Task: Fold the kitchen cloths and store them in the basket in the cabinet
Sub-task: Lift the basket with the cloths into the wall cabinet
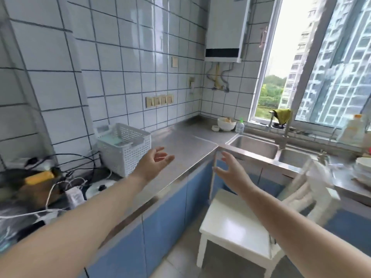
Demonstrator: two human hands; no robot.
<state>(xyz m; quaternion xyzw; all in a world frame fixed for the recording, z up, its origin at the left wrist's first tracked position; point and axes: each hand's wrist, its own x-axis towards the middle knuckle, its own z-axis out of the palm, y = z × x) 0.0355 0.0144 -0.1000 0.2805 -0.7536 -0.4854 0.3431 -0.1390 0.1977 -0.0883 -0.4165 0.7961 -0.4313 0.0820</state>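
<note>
You get bright daylight from the window on the right, blown out at its top; glare streaks the wall tiles, edges bow, and the chair smears.

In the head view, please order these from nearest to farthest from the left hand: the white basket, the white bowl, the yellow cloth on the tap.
From the left hand:
1. White basket, just to its left on the counter.
2. White bowl, in the far corner by the sink.
3. Yellow cloth, farther right, draped on the tap at the window.
</note>
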